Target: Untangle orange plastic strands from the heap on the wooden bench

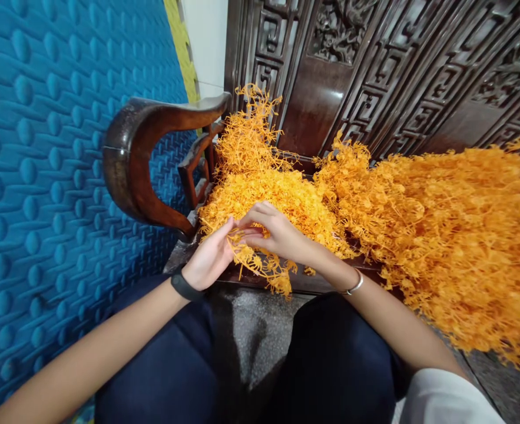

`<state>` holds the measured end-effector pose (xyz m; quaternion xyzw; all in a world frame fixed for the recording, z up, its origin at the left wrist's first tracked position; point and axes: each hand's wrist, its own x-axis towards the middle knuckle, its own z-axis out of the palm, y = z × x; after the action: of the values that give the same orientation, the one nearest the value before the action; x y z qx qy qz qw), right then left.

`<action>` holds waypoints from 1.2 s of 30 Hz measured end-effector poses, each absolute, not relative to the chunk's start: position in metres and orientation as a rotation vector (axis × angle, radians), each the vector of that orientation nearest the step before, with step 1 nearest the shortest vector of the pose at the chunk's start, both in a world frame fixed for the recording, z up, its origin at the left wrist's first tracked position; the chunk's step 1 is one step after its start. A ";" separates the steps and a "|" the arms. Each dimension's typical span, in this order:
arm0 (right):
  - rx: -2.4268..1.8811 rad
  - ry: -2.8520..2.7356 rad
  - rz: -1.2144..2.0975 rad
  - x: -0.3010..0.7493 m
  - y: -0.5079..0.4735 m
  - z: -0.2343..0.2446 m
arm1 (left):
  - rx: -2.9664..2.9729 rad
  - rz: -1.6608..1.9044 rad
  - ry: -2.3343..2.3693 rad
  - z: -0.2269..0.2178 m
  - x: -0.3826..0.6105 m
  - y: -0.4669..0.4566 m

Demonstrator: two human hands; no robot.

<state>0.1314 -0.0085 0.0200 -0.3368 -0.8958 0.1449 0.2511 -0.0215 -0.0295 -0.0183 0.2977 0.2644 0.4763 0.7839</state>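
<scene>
My left hand (211, 254), with a black band at its wrist, is closed around the end of an orange plastic-looking sprig (271, 270). The sprig's curly branches hang down to the right, over the front edge of the wooden seat. My right hand (274, 232), a silver bangle on its wrist, meets the left one at the fingertips; its fingers are bent on the same sprig near its end. What exactly sits between the fingertips is partly hidden. Right behind both hands lies a heap of similar orange sprigs (281, 191).
A much larger orange pile (458, 218) spreads along the right. At the left of the seat curves a dark wooden armrest (131, 159). Carved wooden panels (317, 100) rise behind. Blue textured matting (43, 176) fills the left side, and grey speckled floor (260, 330) shows between my knees.
</scene>
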 end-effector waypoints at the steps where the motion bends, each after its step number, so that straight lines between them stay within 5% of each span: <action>1: -0.923 -2.415 0.410 0.131 -0.008 0.018 | 0.646 1.031 0.577 -0.018 -0.021 -0.030; 24: -1.018 -2.027 1.061 0.131 -0.022 0.017 | 1.287 1.060 1.041 -0.028 -0.014 -0.035; 36: -1.181 -1.975 0.721 0.136 -0.018 0.026 | 1.551 0.945 1.193 -0.013 -0.014 -0.039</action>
<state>0.1364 -0.0180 0.0261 -0.4574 -0.7650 0.2792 0.3573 -0.0139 -0.0393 -0.0132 0.6317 0.4858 0.3847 0.4658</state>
